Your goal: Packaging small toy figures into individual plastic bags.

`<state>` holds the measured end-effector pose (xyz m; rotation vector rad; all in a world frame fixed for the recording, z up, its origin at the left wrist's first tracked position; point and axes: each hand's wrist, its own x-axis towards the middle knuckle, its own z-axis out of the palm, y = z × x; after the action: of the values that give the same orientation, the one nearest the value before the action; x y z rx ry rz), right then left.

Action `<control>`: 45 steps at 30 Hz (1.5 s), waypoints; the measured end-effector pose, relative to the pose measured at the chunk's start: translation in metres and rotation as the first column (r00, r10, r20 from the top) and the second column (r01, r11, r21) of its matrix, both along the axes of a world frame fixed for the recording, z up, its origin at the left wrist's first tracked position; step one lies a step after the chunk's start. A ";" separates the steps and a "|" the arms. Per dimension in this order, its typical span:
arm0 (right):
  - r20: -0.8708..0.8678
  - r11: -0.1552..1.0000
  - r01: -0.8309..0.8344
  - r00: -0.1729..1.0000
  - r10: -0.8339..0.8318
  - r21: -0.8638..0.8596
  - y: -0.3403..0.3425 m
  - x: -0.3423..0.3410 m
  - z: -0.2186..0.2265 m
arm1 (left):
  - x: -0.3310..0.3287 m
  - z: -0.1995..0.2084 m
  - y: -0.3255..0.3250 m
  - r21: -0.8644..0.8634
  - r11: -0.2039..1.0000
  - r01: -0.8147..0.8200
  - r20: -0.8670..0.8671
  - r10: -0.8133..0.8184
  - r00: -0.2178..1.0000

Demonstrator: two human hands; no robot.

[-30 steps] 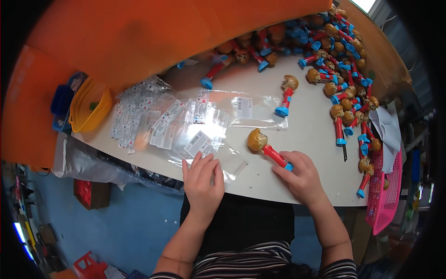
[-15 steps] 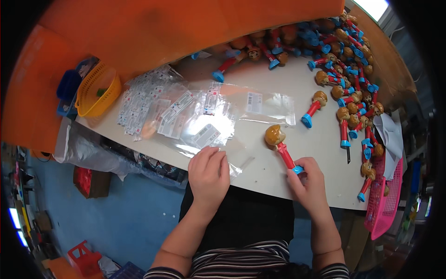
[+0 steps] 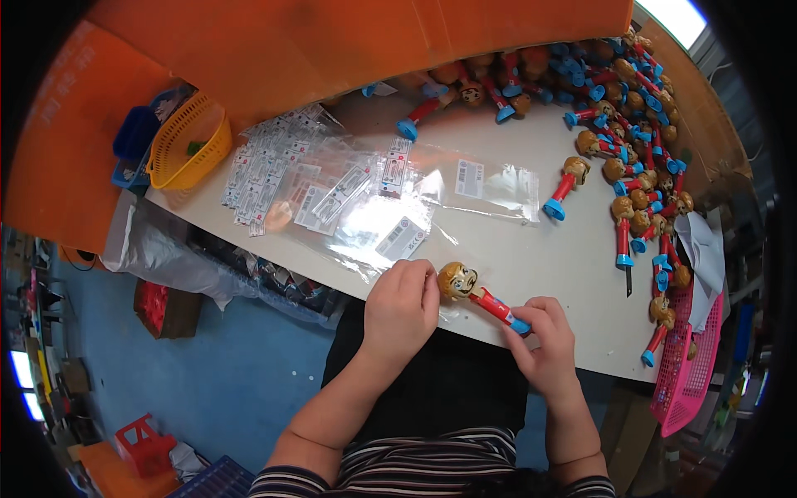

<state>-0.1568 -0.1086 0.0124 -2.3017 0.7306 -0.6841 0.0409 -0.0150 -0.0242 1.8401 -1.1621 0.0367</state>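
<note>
My right hand [image 3: 544, 339] pinches the blue foot of a candy dispenser [image 3: 496, 309] with a red stem and a brown-haired figure head. The dispenser lies slanted above the table's near edge, its head toward my left hand, face up. My left hand [image 3: 403, 305] is closed, its fingertips at the edge of a clear plastic bag [image 3: 398, 239] with a white label; the fingers hide the exact grip. Another labelled clear bag [image 3: 510, 189] lies flat beyond. A single dispenser [image 3: 566, 189] rests on the table to the right of the bags.
Many more dispensers [image 3: 639, 124] are heaped along the far and right sides, against orange cardboard walls [image 3: 357, 50]. Folded printed leaflets [image 3: 261, 174] are piled at the left, beside a yellow basket [image 3: 193, 148]. A pink basket [image 3: 685, 373] with white paper hangs at the right edge.
My right hand has swung the dispenser's head left and nearer, turning its face up. My left hand has moved right, close to the head. The whole view has shifted slightly.
</note>
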 end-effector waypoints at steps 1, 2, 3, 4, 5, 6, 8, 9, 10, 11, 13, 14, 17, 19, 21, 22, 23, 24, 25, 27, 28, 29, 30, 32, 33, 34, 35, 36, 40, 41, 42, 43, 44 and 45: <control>-0.023 0.999 -0.015 1.000 0.014 -0.040 0.001 0.000 0.000 | 0.000 0.002 0.000 0.000 1.000 0.002 0.007 -0.002 1.000; -0.023 0.999 -0.014 1.000 0.013 -0.041 0.001 0.000 0.001 | 0.000 0.004 0.000 0.000 1.000 0.003 0.015 -0.003 1.000; -0.055 0.996 -0.019 0.998 0.015 -0.085 0.002 0.000 0.001 | 0.001 0.005 0.000 0.000 1.000 0.003 0.017 -0.003 1.000; -0.086 0.991 -0.026 0.996 0.015 -0.128 0.002 -0.001 0.002 | 0.001 0.006 0.001 0.005 1.000 0.021 -0.008 -0.021 1.000; -0.084 0.991 -0.026 0.996 0.015 -0.128 0.002 -0.001 0.003 | 0.001 0.008 0.002 0.009 0.999 0.040 -0.032 -0.039 0.999; -0.103 0.986 -0.042 0.994 0.026 -0.162 0.003 -0.001 0.004 | 0.000 0.010 0.002 0.010 0.999 0.039 -0.030 -0.039 0.999; -0.120 0.979 -0.059 0.992 0.036 -0.195 0.004 0.000 0.005 | -0.002 0.014 0.003 0.004 0.998 0.055 -0.038 -0.055 0.998; -0.110 0.980 -0.042 0.994 0.020 -0.195 0.004 0.000 0.005 | -0.003 0.017 0.003 0.002 0.998 0.056 -0.036 -0.056 0.998; -0.100 0.980 -0.025 0.995 0.005 -0.195 0.004 0.000 0.006 | -0.004 0.020 0.003 0.005 0.996 0.084 -0.022 -0.084 0.996; -0.098 0.980 -0.023 0.995 0.004 -0.196 0.004 0.001 0.009 | -0.005 0.022 0.003 0.008 0.994 0.112 -0.007 -0.112 0.994; -0.076 0.981 0.071 0.995 -0.059 0.178 0.004 0.002 0.016 | -0.011 0.024 0.007 0.036 0.992 0.118 -0.045 -0.116 0.992; -0.073 0.981 0.070 0.996 -0.058 0.178 0.004 0.003 0.015 | -0.013 0.024 0.007 0.064 0.990 0.126 -0.088 -0.120 0.989; -0.003 0.970 0.081 0.997 -0.083 0.227 0.006 0.003 0.006 | -0.016 0.022 0.003 0.012 0.996 0.085 -0.070 -0.084 0.994; 0.068 0.995 0.008 0.998 -0.015 0.096 0.010 0.003 -0.004 | -0.009 0.026 -0.002 -0.022 0.996 0.091 0.023 -0.091 0.996; 0.076 1.000 0.008 0.997 -0.009 0.010 0.008 0.003 -0.006 | -0.007 0.028 -0.002 -0.055 0.994 0.098 0.116 -0.091 0.989; 0.057 0.996 -0.020 0.998 0.025 -0.088 0.005 0.001 -0.009 | -0.008 0.028 -0.001 -0.047 0.991 0.127 0.050 -0.125 0.991; 0.034 0.982 -0.049 0.998 0.056 -0.184 0.003 -0.001 -0.011 | -0.008 0.029 -0.001 -0.042 0.987 0.156 -0.017 -0.157 0.988; 0.035 0.982 -0.047 0.998 0.054 -0.184 0.002 -0.003 -0.012 | -0.008 0.029 -0.002 -0.042 0.987 0.158 -0.016 -0.159 0.987; 0.037 0.963 -0.079 0.995 0.092 -0.257 0.001 -0.004 -0.012 | -0.009 0.030 -0.003 -0.040 0.984 0.172 -0.025 -0.173 0.985; 0.035 0.938 -0.109 0.991 0.127 -0.330 0.000 -0.005 -0.013 | -0.010 0.032 -0.005 -0.040 0.981 0.188 -0.035 -0.189 0.981; 0.065 0.936 -0.084 0.991 0.113 -0.341 0.001 -0.005 -0.014 | -0.010 0.032 -0.008 -0.029 0.969 0.246 0.012 -0.246 0.969; 0.096 0.934 -0.060 0.990 0.100 -0.351 0.001 -0.005 -0.015 | -0.011 0.032 -0.010 -0.015 0.953 0.302 0.058 -0.301 0.952; 0.097 0.934 -0.061 0.990 0.101 -0.352 0.000 -0.004 -0.016 | -0.012 0.034 -0.010 -0.015 0.953 0.301 0.059 -0.300 0.952; 0.215 0.990 0.058 0.976 -0.029 -0.129 -0.002 -0.002 -0.016 | -0.017 0.036 -0.011 -0.026 0.929 0.369 0.079 -0.366 0.927; 0.217 0.990 0.054 0.976 -0.025 -0.129 0.000 -0.001 -0.016 | -0.019 0.035 -0.010 -0.025 0.931 0.364 0.080 -0.361 0.929; 0.243 0.985 0.119 0.959 -0.147 0.126 0.003 -0.002 -0.016 | -0.021 0.035 -0.008 -0.030 0.931 0.363 0.028 -0.363 0.932; 0.235 0.912 0.169 0.934 -0.270 0.374 0.006 -0.001 -0.016 | -0.024 0.034 -0.006 -0.034 0.932 0.362 -0.025 -0.363 0.932; 0.234 0.912 0.171 0.934 -0.271 0.374 0.009 0.002 -0.016 | -0.028 0.031 -0.006 -0.035 0.931 0.363 -0.027 -0.364 0.931; 0.244 0.993 0.111 0.963 -0.115 0.030 0.018 0.015 -0.021 | -0.038 0.025 -0.009 -0.059 0.932 0.358 0.075 -0.354 0.932; 0.229 0.988 0.067 0.973 -0.033 -0.142 0.018 0.017 -0.021 | -0.037 0.027 -0.009 -0.039 0.926 0.376 0.136 -0.368 0.920; 0.204 0.985 0.044 0.979 -0.009 -0.166 0.015 0.016 -0.017 | -0.033 0.030 -0.012 -0.025 0.924 0.381 0.140 -0.374 0.917; 0.203 0.985 0.041 0.979 -0.007 -0.166 0.012 0.015 -0.018 | -0.026 0.029 -0.012 -0.026 0.925 0.379 0.139 -0.372 0.918; 0.225 0.981 -0.014 0.973 0.059 -0.196 0.009 0.013 -0.020 | -0.016 0.026 -0.012 -0.066 0.967 0.247 0.139 -0.237 0.962; 0.243 0.972 -0.064 0.962 0.121 -0.228 0.006 0.012 -0.022 | -0.007 0.026 -0.011 -0.108 0.987 0.116 0.134 -0.101 0.986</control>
<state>-0.1451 -0.1028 -0.0099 -2.3637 0.4419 -1.0388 0.0338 -0.0258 0.0018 1.6903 -1.3211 0.1586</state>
